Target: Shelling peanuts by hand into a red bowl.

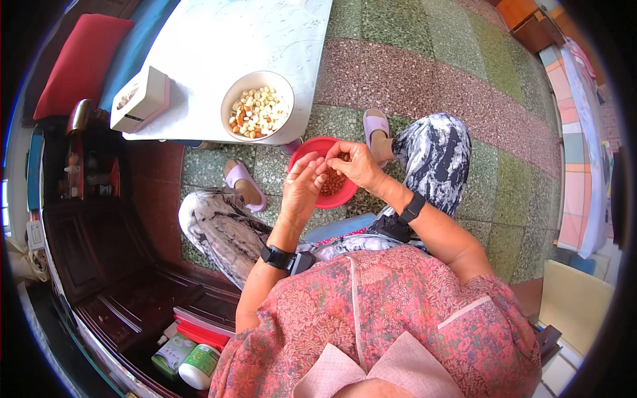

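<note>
My left hand (302,186) is raised over a red plastic basin (348,194) on the floor between my knees, its fingers partly curled. My right hand (357,164) meets it there, thumb and forefinger pinched at the left fingertips. Whatever small piece may be between the fingers is too small to make out. Reddish-brown bits that look like nut skins (332,185) lie in the basin, partly hidden by both hands. Beyond it, on the table corner, stands a white bowl (227,117) with pale peeled nuts and some brown ones (259,112).
The white-topped table (199,59) also holds a tissue box (142,99). A dark wooden bench (124,278) is at left, with a green-labelled white bottle (199,367) and a small box (173,354). My slippered feet rest on the terrazzo floor (398,74) either side of the basin.
</note>
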A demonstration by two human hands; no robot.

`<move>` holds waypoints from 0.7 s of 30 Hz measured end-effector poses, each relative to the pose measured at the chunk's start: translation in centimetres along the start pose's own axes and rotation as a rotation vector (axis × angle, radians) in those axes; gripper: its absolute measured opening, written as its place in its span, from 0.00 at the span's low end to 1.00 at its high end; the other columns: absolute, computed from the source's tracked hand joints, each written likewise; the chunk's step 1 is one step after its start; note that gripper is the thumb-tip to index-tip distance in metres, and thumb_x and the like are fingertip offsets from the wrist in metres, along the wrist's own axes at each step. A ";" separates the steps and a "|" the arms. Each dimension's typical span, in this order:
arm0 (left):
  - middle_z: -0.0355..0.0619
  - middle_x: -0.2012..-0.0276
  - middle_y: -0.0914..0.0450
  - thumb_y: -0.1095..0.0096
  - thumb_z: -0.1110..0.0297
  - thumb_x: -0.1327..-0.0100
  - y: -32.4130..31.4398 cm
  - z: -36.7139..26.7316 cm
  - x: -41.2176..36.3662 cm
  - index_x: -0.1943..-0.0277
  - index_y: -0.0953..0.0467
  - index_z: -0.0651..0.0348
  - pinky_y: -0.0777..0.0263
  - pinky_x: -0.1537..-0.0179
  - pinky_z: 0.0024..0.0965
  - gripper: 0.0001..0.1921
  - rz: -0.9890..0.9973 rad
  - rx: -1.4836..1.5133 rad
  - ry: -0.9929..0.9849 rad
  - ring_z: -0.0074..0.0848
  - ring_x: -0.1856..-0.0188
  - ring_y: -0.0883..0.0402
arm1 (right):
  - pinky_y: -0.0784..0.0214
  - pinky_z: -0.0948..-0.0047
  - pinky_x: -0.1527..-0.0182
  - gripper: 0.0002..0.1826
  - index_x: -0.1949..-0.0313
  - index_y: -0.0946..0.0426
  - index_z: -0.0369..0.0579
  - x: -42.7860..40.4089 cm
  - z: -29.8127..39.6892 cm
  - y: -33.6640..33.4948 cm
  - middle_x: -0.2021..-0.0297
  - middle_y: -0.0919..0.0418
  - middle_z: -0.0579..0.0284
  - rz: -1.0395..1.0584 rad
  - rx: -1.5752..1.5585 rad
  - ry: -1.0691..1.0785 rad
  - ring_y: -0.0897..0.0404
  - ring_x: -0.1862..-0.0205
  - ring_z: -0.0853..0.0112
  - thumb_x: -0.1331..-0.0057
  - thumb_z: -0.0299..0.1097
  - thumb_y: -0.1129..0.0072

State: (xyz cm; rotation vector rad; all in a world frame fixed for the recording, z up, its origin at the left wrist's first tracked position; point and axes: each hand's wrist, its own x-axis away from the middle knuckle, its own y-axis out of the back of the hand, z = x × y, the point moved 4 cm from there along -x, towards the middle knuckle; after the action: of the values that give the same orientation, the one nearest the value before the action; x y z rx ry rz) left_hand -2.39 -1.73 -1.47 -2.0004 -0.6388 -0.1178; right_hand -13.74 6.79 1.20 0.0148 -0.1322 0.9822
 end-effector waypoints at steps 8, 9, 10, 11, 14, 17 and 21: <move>0.45 0.62 0.24 0.49 0.70 0.36 0.3 2.0 -0.5 0.55 0.30 0.65 0.26 0.55 0.27 0.10 -0.019 0.427 0.224 0.26 0.60 0.23 | 0.44 0.88 0.82 0.03 0.67 0.28 0.42 0.1 -1.5 -0.3 0.78 0.28 0.68 0.126 -0.582 -0.283 0.32 0.79 0.84 0.40 0.26 0.49; 0.45 0.63 0.23 0.51 0.70 0.36 0.0 2.2 -0.3 0.55 0.29 0.65 0.26 0.55 0.28 0.09 0.058 0.527 0.264 0.28 0.60 0.22 | 0.46 0.88 0.83 0.03 0.67 0.28 0.42 0.3 -1.6 -0.4 0.78 0.29 0.68 0.141 -0.658 -0.326 0.32 0.80 0.84 0.39 0.26 0.50; 0.44 0.63 0.23 0.51 0.69 0.35 0.1 2.0 -0.3 0.56 0.29 0.64 0.27 0.55 0.28 0.10 0.076 0.475 0.253 0.27 0.59 0.23 | 0.46 0.89 0.84 0.02 0.68 0.28 0.43 0.2 -1.4 -0.5 0.78 0.28 0.68 0.173 -0.709 -0.325 0.32 0.80 0.85 0.39 0.27 0.49; 0.42 0.63 0.23 0.51 0.67 0.35 0.2 1.7 -0.6 0.56 0.29 0.63 0.27 0.55 0.28 0.10 0.094 0.422 0.241 0.26 0.59 0.24 | 0.46 0.89 0.84 0.02 0.68 0.28 0.43 0.1 -1.1 -0.4 0.78 0.28 0.68 0.172 -0.710 -0.329 0.32 0.80 0.85 0.39 0.27 0.49; 0.47 0.53 0.26 0.54 0.61 0.34 0.4 0.4 -1.1 0.47 0.34 0.63 0.33 0.48 0.33 0.17 -0.028 0.181 0.056 0.30 0.51 0.28 | 0.40 0.86 0.79 0.02 0.71 0.26 0.42 -0.3 -0.1 0.1 0.77 0.26 0.66 0.039 -0.165 -0.112 0.29 0.77 0.84 0.41 0.25 0.46; 0.49 0.45 0.32 0.58 0.52 0.33 -0.9 -0.1 -0.8 0.40 0.41 0.59 0.41 0.42 0.37 0.25 0.074 0.155 0.066 0.34 0.44 0.33 | 0.35 0.81 0.73 0.01 0.71 0.26 0.39 -0.2 0.3 -0.5 0.75 0.26 0.66 0.122 -0.017 0.133 0.27 0.74 0.80 0.42 0.23 0.45; 0.51 0.42 0.36 0.63 0.39 0.37 -2.8 0.4 -0.3 0.35 0.49 0.57 0.51 0.36 0.38 0.36 0.177 0.092 0.124 0.36 0.39 0.40 | 0.34 0.77 0.70 0.03 0.71 0.27 0.38 0.2 0.6 -1.7 0.69 0.24 0.63 0.167 0.595 0.350 0.27 0.71 0.79 0.47 0.21 0.45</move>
State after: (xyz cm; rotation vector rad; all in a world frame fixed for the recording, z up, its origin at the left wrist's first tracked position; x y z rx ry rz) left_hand -4.07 -0.47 0.50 -1.9341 -0.3796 -0.1022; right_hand -12.24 5.97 1.91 0.3803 0.4895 1.1464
